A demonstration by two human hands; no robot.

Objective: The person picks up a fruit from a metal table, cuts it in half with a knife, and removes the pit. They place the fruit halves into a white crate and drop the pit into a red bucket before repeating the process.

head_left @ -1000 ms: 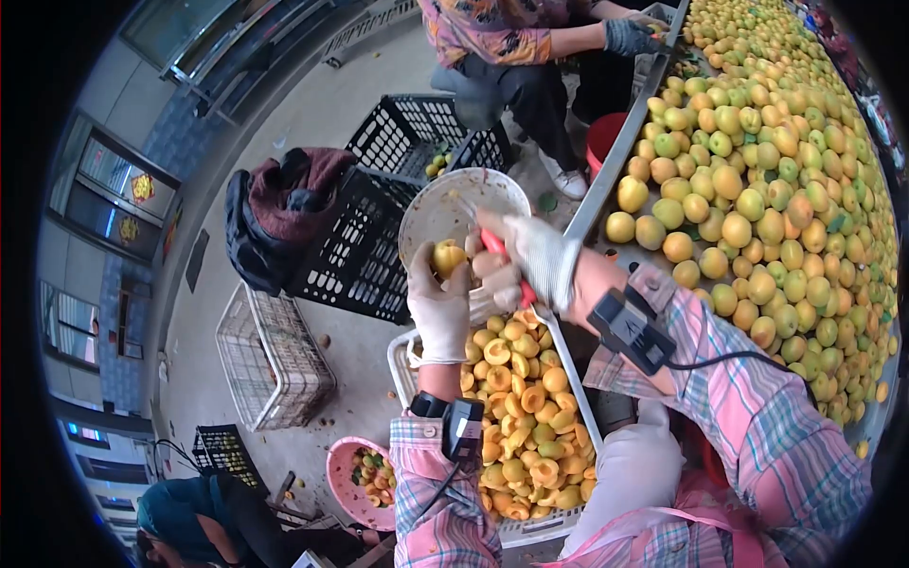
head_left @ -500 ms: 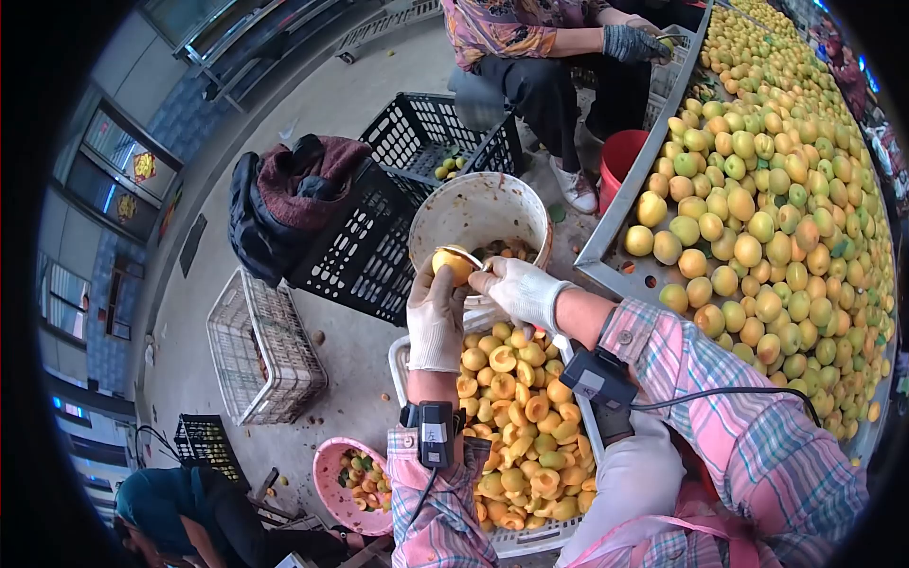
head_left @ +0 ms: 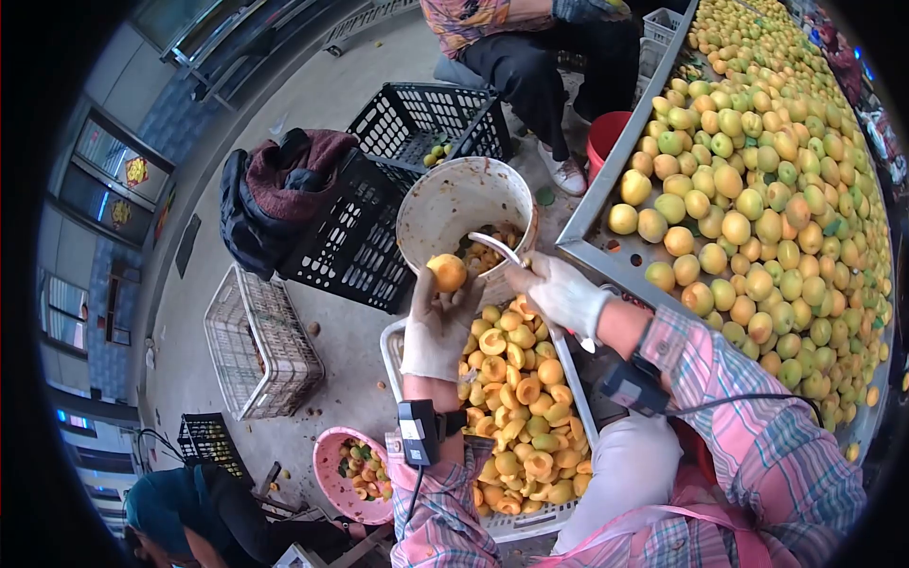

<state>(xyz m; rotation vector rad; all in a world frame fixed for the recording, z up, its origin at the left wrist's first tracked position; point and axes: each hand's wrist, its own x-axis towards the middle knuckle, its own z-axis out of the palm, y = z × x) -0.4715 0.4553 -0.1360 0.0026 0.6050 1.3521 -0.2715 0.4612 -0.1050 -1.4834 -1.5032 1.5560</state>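
Note:
My left hand point(head_left: 437, 331), in a white glove, holds a yellow-orange apricot point(head_left: 447, 273) in its fingertips. In my gloved right hand point(head_left: 563, 295) is a slim, curved, silvery knife point(head_left: 494, 247), its tip pointing left over the bucket. Knife and apricot are apart. A stained white bucket point(head_left: 426, 204) with dark scraps and pits inside stands just beyond both hands. Below them, a white crate point(head_left: 390, 355) is heaped with halved apricots point(head_left: 530, 417), their orange insides showing.
A metal table point(head_left: 592, 222) heaped with whole apricots point(head_left: 757, 218) runs along the right. Black crates point(head_left: 346, 251), one draped with clothing point(head_left: 284, 180), and a white crate point(head_left: 260, 350) stand left. A pink basin point(head_left: 331, 464) holds fruit. Other people sit ahead and bend at lower left.
The knife has come away from the apricot as my right hand moved right. My left hand still holds the fruit, its orange side now showing. The view has shifted slightly.

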